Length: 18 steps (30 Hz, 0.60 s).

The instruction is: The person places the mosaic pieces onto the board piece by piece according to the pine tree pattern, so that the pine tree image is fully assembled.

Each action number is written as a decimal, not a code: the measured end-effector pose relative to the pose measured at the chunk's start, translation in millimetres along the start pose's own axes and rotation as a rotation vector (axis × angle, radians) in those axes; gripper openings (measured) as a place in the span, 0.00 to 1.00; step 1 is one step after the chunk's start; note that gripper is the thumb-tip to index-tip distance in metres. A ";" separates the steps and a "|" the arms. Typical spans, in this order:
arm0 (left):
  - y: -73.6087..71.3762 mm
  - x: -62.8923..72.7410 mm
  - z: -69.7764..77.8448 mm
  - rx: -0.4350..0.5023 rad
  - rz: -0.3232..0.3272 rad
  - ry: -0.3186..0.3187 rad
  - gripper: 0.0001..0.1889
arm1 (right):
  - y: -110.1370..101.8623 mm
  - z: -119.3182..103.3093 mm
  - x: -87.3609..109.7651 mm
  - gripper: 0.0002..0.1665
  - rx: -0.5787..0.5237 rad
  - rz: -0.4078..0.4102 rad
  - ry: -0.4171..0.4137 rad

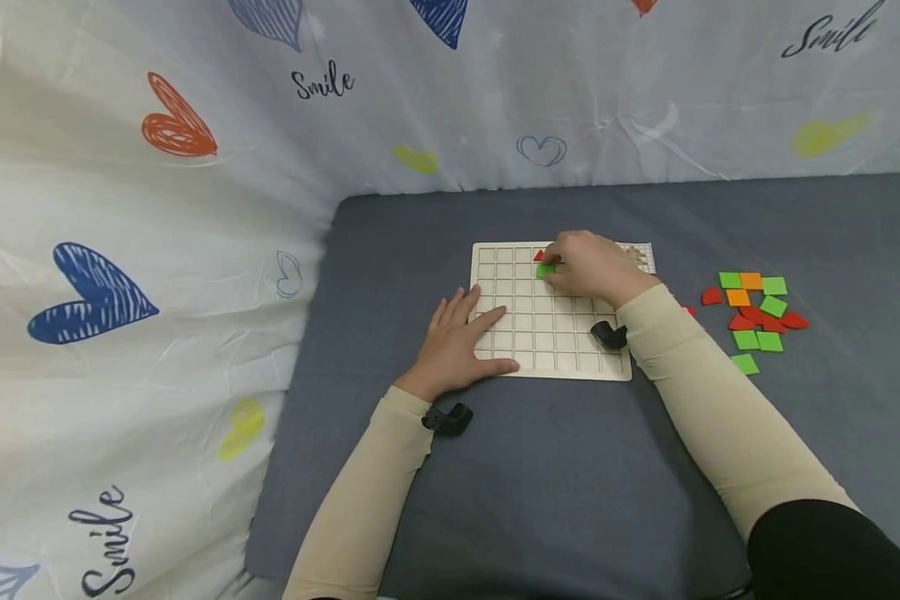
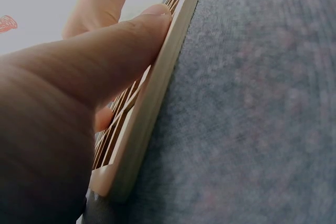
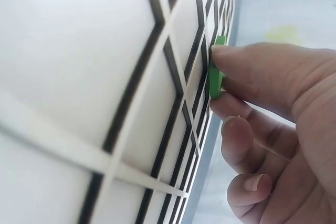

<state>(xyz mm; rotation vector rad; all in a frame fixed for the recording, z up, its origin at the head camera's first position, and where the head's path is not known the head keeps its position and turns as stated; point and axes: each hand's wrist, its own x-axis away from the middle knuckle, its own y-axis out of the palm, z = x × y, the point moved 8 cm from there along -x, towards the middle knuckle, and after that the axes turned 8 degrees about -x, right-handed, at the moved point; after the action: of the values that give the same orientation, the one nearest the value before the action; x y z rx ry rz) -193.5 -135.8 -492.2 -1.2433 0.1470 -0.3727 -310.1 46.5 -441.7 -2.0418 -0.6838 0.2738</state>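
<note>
A pale wooden board (image 1: 543, 333) with a grid of square cells lies on the grey cloth. My left hand (image 1: 450, 354) rests on its left side with fingers spread, the thumb on the near edge; in the left wrist view that thumb (image 2: 142, 35) touches the rim. Over the far part of the board, my right hand (image 1: 588, 267) pinches a green square tile (image 3: 216, 72) between thumb and fingers. The tile is at the grid, but whether it sits inside a cell I cannot tell. A red triangular tile (image 1: 540, 256) shows just beyond it. The right hand covers several cells.
Right of the board lie loose tiles: green squares (image 1: 769, 342), orange squares (image 1: 750, 281) and red pieces (image 1: 795, 320). A small patterned card (image 1: 642, 257) shows at the board's far right corner, partly behind the right hand. A white printed curtain (image 1: 480, 108) borders the table's far and left sides.
</note>
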 end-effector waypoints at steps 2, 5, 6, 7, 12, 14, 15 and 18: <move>-0.8 0.1 0.4 -0.001 0.000 -0.001 0.49 | -0.1 -2.2 -0.8 0.15 0.004 0.002 -0.013; -0.9 0.3 0.5 -0.003 0.001 0.002 0.49 | 1.1 -4.3 -2.1 0.15 -0.007 -0.005 -0.018; -0.7 0.2 0.2 -0.003 0.003 0.001 0.49 | 1.7 -4.5 -2.6 0.15 -0.008 -0.009 -0.019; -0.7 0.1 0.1 -0.003 0.005 0.002 0.49 | 2.2 -4.7 -3.3 0.15 -0.012 -0.011 -0.021; -1.4 -0.2 0.6 0.006 0.013 0.001 0.49 | 1.4 -5.7 -5.9 0.15 -0.022 -0.013 -0.021; -1.7 -0.2 1.0 0.007 0.013 0.002 0.49 | 1.9 -4.9 -6.3 0.15 -0.026 -0.016 -0.013; -1.6 -0.1 1.0 0.006 0.013 0.002 0.49 | 2.6 -4.2 -6.3 0.15 -0.028 -0.020 -0.012; -1.2 -0.1 0.5 -0.002 0.010 -0.001 0.49 | 3.8 -3.3 -5.6 0.16 -0.033 -0.023 -0.009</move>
<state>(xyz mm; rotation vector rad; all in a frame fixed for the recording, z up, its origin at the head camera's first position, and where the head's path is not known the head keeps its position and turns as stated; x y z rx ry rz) -193.6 -135.7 -490.9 -1.2437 0.1530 -0.3633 -311.8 39.4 -443.5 -2.0639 -0.7213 0.2601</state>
